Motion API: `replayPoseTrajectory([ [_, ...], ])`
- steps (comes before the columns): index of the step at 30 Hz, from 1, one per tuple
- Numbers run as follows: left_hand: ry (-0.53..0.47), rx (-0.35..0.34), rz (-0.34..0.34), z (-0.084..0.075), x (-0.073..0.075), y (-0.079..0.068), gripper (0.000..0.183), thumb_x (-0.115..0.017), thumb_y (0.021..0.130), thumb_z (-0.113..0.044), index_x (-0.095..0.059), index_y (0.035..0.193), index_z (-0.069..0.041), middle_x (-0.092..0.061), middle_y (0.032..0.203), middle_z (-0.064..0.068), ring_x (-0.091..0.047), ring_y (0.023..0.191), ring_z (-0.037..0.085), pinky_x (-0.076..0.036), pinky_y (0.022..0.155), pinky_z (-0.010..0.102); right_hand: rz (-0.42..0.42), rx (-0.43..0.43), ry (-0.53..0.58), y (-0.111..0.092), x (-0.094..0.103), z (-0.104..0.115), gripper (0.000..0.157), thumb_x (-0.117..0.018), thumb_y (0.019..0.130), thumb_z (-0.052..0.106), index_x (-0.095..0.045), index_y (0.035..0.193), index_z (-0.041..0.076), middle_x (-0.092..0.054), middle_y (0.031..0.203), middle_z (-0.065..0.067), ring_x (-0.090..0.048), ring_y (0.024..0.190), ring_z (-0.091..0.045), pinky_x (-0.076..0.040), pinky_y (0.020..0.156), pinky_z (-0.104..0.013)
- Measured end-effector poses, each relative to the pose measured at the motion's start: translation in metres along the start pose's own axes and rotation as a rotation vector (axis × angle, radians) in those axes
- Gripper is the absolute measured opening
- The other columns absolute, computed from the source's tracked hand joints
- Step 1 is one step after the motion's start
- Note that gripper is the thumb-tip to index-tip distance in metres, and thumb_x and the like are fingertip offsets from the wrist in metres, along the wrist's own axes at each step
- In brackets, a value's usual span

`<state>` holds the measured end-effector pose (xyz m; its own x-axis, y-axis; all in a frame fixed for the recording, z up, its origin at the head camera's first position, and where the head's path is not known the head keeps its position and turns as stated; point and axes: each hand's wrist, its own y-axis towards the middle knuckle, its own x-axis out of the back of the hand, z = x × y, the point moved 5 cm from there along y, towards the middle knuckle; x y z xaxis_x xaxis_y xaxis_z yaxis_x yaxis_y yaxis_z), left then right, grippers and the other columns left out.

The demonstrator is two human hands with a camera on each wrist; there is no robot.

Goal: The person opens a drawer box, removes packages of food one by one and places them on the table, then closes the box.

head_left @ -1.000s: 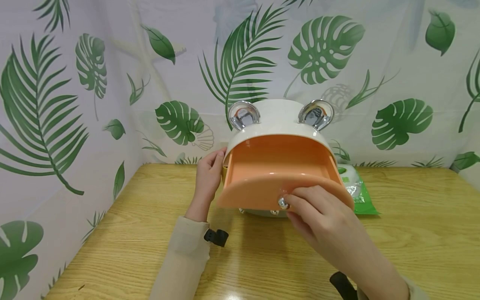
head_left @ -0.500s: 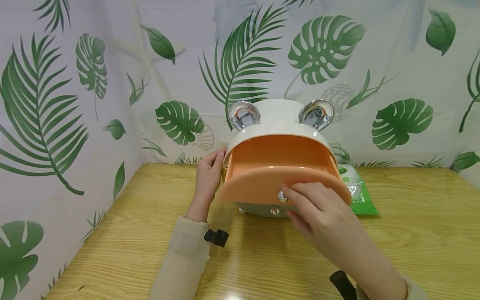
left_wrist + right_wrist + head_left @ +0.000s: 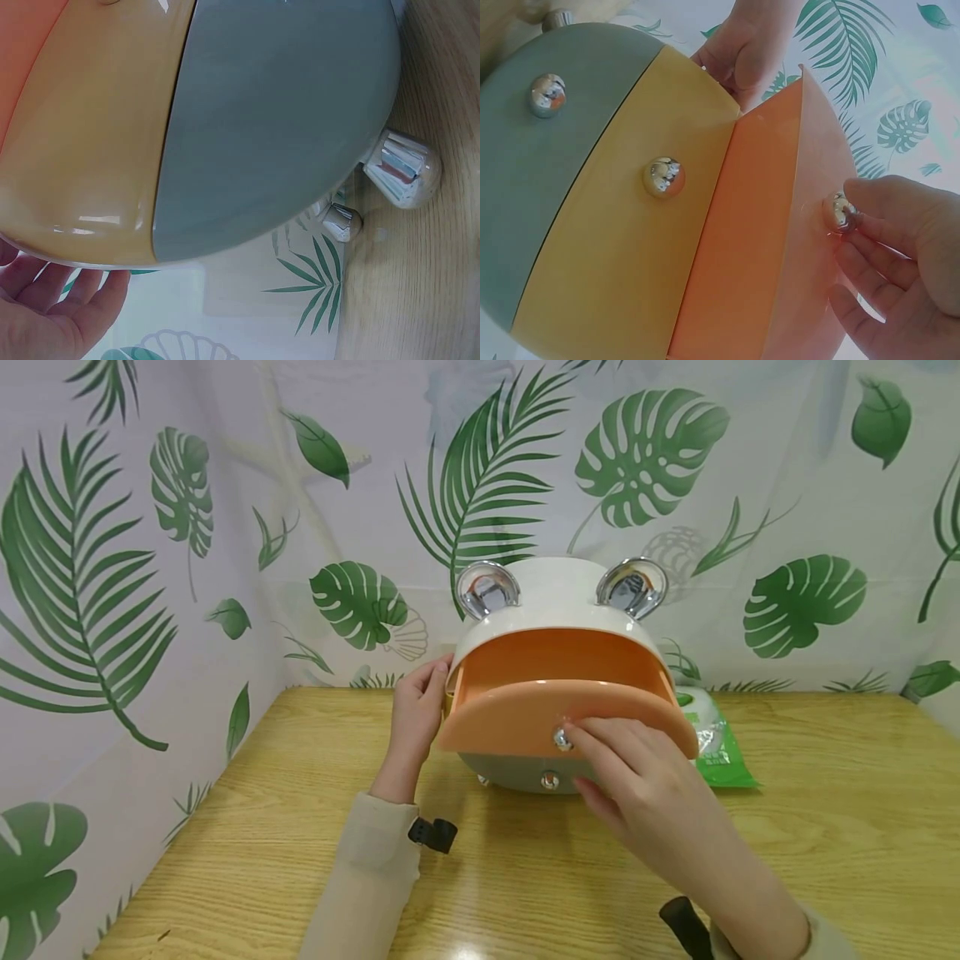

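Note:
A small rounded storage box with a white shell [image 3: 558, 589] and silver ear-like cups on top stands on the table. Its top orange drawer [image 3: 510, 718] is pulled partway out, and its visible interior is bare. My right hand [image 3: 652, 777] pinches the silver knob [image 3: 841, 212] of that drawer between thumb and forefinger, the other fingers spread below. At the box's left side, my left hand [image 3: 418, 706] rests its fingers against the shell. Beneath the orange drawer, a yellow drawer [image 3: 630, 202] and a grey drawer [image 3: 562, 150] are closed, each with a silver knob.
A green and white plastic packet [image 3: 720, 747] lies just right of the box. Silver feet [image 3: 405, 169] hold the box up from the wooden table [image 3: 262, 860]. Leaf-print cloth [image 3: 360, 510] covers the wall behind and to the left.
The orange drawer has slid partway back into the box, my right hand moving with it on the knob. More of the grey drawer front shows below. My left hand has stayed put.

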<state>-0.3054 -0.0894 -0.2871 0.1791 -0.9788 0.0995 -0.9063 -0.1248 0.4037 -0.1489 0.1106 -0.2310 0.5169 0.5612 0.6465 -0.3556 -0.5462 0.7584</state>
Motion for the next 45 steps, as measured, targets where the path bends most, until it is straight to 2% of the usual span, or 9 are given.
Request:
replayPoseTrajectory([
  [7,-0.011,0.016,0.012,0.0,0.0,0.0,0.03,-0.045,0.093,-0.017,-0.06,0.111,0.001,-0.061,0.107,0.014,-0.055,0.094,0.018,-0.044,0.079,0.029,-0.011,0.013,0.001,0.001,-0.001,-0.001,0.048,-0.029,0.095,0.03,-0.054,0.115,-0.005,-0.055,0.11,-0.015,-0.049,0.098,-0.031,-0.04,0.08,-0.041],
  [9,-0.012,0.023,0.016,0.001,0.0,0.0,0.03,-0.045,0.093,-0.017,-0.06,0.112,0.001,-0.061,0.107,0.014,-0.055,0.092,0.018,-0.045,0.076,0.028,-0.01,0.016,0.002,0.0,-0.002,-0.002,0.048,-0.029,0.095,0.03,-0.053,0.116,-0.005,-0.054,0.112,-0.015,-0.049,0.1,-0.031,-0.039,0.082,-0.042],
  [12,-0.011,0.027,0.017,0.002,0.0,0.0,0.03,-0.045,0.094,-0.017,-0.06,0.112,0.0,-0.062,0.104,0.014,-0.054,0.078,0.014,-0.045,0.067,0.023,-0.004,0.013,0.0,0.0,-0.003,-0.003,0.049,-0.028,0.094,0.03,-0.052,0.117,-0.006,-0.053,0.113,-0.016,-0.049,0.101,-0.031,-0.039,0.083,-0.042],
  [16,0.003,0.034,0.013,0.002,0.0,0.001,0.03,-0.044,0.094,-0.017,-0.06,0.113,-0.001,-0.062,0.101,0.013,-0.047,0.067,0.011,-0.04,0.06,0.02,0.019,0.001,-0.004,-0.001,-0.005,-0.005,0.042,-0.042,0.092,0.025,-0.05,0.12,-0.005,-0.052,0.115,-0.016,-0.048,0.101,-0.031,-0.039,0.084,-0.043],
  [19,0.008,0.044,0.014,0.003,0.0,0.001,0.03,-0.045,0.094,-0.018,-0.06,0.113,-0.002,-0.062,0.103,0.011,-0.048,0.071,0.012,-0.041,0.062,0.02,0.037,-0.01,-0.008,-0.001,-0.006,-0.007,0.048,-0.063,0.078,0.011,-0.049,0.121,-0.005,-0.051,0.117,-0.017,-0.048,0.102,-0.031,-0.039,0.084,-0.043],
  [23,0.006,0.047,0.018,0.003,0.0,0.001,0.03,-0.044,0.094,-0.018,-0.06,0.114,-0.002,-0.062,0.104,0.011,-0.049,0.072,0.013,-0.042,0.062,0.02,0.061,-0.027,-0.021,-0.001,-0.008,-0.009,0.068,-0.074,0.059,0.001,-0.048,0.121,-0.006,-0.05,0.118,-0.017,-0.047,0.102,-0.032,-0.039,0.085,-0.043],
  [28,0.007,0.045,0.02,0.002,0.0,0.001,0.03,-0.044,0.094,-0.017,-0.06,0.114,-0.002,-0.062,0.104,0.011,-0.049,0.072,0.014,-0.042,0.062,0.021,0.084,-0.043,-0.043,-0.002,-0.009,-0.011,0.071,-0.077,0.058,0.002,-0.047,0.122,-0.006,-0.05,0.119,-0.017,-0.046,0.104,-0.031,-0.037,0.088,-0.043],
  [38,-0.01,0.029,0.017,0.002,0.0,0.001,0.029,-0.044,0.094,-0.016,-0.061,0.112,0.0,-0.061,0.107,0.011,-0.055,0.091,0.016,-0.045,0.075,0.027,0.099,-0.06,-0.062,-0.003,-0.013,-0.016,0.074,-0.078,0.058,0.004,-0.046,0.124,-0.005,-0.048,0.123,-0.017,-0.044,0.111,-0.03,-0.033,0.092,-0.047],
  [45,-0.016,0.034,0.016,0.002,0.0,0.001,0.029,-0.045,0.093,-0.016,-0.06,0.112,0.0,-0.062,0.102,0.013,-0.053,0.079,0.016,-0.044,0.069,0.026,0.077,-0.056,-0.074,-0.003,-0.016,-0.02,0.078,-0.08,0.057,0.003,-0.044,0.125,-0.005,-0.047,0.123,-0.018,-0.044,0.111,-0.031,-0.034,0.091,-0.049],
])
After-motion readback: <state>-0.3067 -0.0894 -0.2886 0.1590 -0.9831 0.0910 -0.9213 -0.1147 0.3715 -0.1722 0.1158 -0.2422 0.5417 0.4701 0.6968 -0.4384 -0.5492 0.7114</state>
